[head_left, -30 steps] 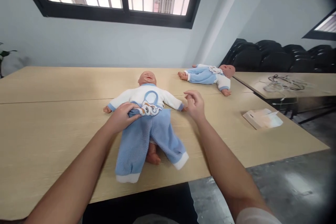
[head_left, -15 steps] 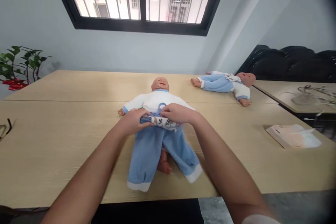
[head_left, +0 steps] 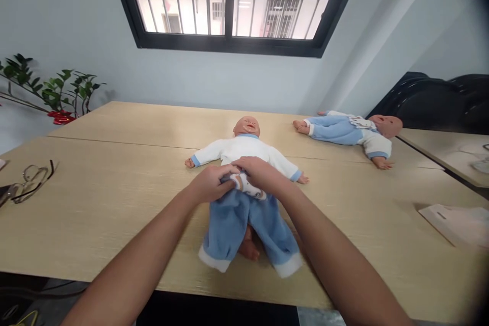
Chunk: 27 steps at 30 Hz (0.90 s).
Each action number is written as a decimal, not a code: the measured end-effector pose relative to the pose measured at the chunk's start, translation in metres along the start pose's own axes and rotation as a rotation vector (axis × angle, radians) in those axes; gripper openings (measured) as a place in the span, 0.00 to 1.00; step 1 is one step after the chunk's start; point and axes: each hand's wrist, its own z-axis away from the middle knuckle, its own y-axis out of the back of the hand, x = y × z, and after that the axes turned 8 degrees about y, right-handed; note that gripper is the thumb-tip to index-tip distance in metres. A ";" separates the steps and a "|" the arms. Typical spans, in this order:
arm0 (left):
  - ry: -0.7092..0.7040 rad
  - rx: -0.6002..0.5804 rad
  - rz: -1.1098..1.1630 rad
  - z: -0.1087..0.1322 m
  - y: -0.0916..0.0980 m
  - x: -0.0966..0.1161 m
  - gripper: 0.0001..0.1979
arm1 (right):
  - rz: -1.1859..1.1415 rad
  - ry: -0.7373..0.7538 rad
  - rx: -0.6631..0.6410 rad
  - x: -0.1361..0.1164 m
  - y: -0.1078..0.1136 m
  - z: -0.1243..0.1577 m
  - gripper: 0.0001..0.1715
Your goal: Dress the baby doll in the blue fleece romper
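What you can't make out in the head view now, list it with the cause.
All in the head view:
Printed cloth: partly covered by the left hand and right hand; the right hand's own back hides what its grip has.
Legs of the near doll: under blue trousers, one foot showing.
White packet: blurred, cut off by the right edge.
Dark item beside the eyeglasses: cut off by the left edge.

The trousers are soft-looking, fuzzy, matt cloth; the top is matt cloth too. The near doll has smooth, plastic-looking skin with a slight sheen. The table shows a smooth, faintly glossy wood-look surface. The wall looks matt, the red wrap shiny.
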 end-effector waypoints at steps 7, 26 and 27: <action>0.085 -0.375 -0.101 0.005 0.014 0.016 0.17 | 0.175 0.048 0.069 0.003 0.010 0.002 0.14; 0.246 -0.391 0.239 0.001 0.017 0.004 0.31 | -0.809 -0.115 0.123 0.005 0.021 0.018 0.18; 0.267 -0.408 0.225 0.001 0.018 0.005 0.26 | -0.941 -0.094 0.115 0.006 0.018 0.019 0.20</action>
